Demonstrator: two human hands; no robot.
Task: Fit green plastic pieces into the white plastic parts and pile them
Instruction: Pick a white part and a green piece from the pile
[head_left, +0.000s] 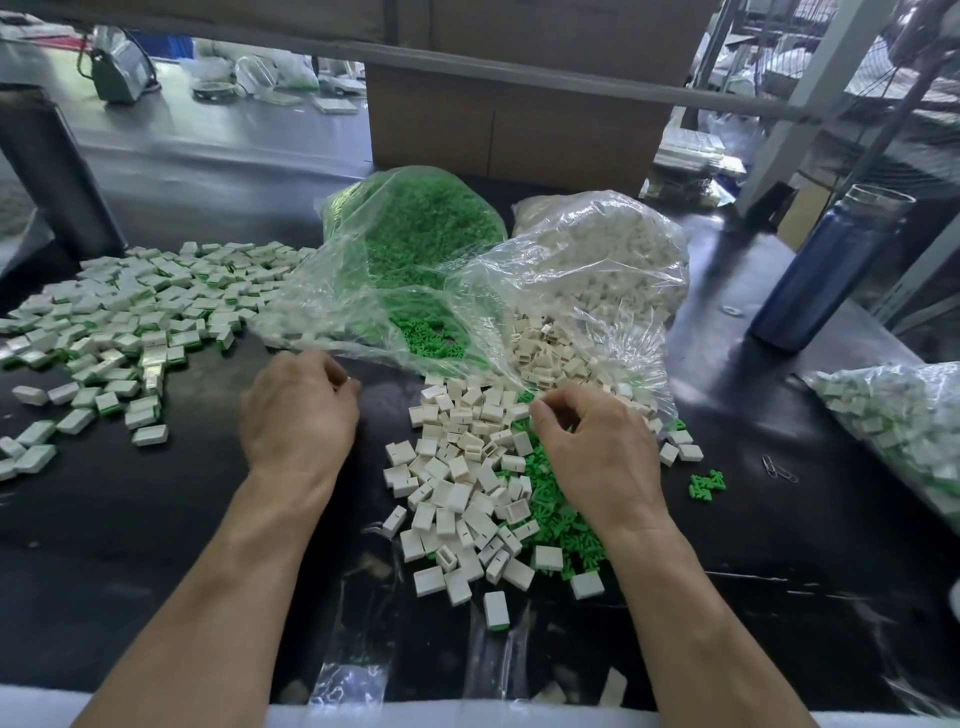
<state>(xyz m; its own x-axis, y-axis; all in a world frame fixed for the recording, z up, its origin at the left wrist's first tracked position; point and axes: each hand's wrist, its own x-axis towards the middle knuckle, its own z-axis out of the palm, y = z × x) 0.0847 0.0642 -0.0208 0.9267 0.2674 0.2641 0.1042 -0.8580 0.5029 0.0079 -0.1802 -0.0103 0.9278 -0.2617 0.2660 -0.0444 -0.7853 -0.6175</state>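
Observation:
Loose white plastic parts (457, 483) lie heaped in the middle of the black table, with green plastic pieces (550, 514) beside and under them. My right hand (597, 452) hovers over this heap with its fingers curled. Thumb and forefinger meet at the mouth of the bag, and what lies between them is hidden. My left hand (298, 410) is to the left of the heap, its fingers curled round a small white part at the fingertips. Fitted white-and-green parts (130, 322) are spread at the left.
An open clear bag of green pieces (415, 234) and another of white parts (597, 260) lie behind the heap. A blue bottle (826, 270) stands at the right, with a bag of fitted parts (904, 415) below it. A cardboard box (519, 130) is at the back.

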